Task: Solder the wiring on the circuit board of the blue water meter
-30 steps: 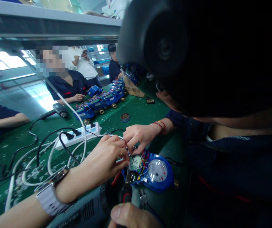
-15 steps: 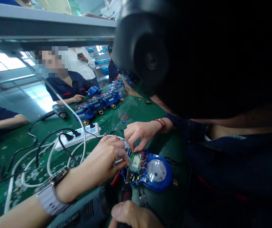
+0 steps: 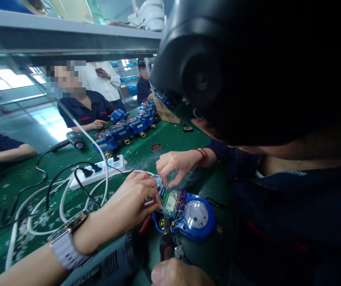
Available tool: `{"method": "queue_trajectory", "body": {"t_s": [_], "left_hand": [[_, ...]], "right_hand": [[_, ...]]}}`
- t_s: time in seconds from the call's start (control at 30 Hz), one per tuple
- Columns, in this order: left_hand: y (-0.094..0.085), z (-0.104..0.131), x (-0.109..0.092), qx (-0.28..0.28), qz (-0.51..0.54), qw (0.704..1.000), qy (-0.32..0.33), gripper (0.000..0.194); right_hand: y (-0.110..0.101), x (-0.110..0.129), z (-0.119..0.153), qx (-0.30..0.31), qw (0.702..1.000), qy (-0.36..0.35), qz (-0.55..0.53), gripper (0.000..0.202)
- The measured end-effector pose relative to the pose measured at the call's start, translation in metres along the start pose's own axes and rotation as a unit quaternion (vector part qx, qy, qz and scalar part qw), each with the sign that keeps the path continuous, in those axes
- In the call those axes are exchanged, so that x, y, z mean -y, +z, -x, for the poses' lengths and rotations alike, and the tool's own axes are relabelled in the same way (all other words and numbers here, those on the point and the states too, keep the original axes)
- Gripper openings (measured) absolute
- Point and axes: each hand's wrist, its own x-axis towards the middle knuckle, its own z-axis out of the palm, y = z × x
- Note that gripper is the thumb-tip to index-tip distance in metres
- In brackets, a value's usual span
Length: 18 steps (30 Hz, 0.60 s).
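A blue water meter (image 3: 198, 222) lies open on the green bench, its small circuit board (image 3: 169, 200) and coloured wires exposed. My left hand (image 3: 128, 202), a watch on the wrist, is pinched on a thin wire at the board's left edge. At the bottom edge my right hand (image 3: 176, 276) grips a tool with a black and red handle (image 3: 166, 242); its tip points up at the board. A faint wisp of smoke hangs above the board. A co-worker's hand (image 3: 173, 165) with a red bracelet touches the board from above.
The co-worker's dark head (image 3: 247, 71) fills the upper right. A white power strip (image 3: 99, 171) and looped cables (image 3: 63, 194) lie left. A row of blue meters (image 3: 128, 129), a round tin (image 3: 156, 148) and a cardboard box (image 3: 166, 113) sit farther back. Other people sit behind.
My right hand and the tool have slid a little right and down. Smoke now shows over the board. The co-worker's head has shifted; the hand stays on the board.
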Motion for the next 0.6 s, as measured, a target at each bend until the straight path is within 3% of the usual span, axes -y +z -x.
{"method": "queue_trajectory", "body": {"t_s": [0.6], "left_hand": [[-0.0001,0.0002,-0.0018,0.006,-0.015,1.0,-0.012,0.012]], "right_hand": [[-0.0073,0.0053,0.0005,0.005,0.995,0.102,-0.004,0.008]]}}
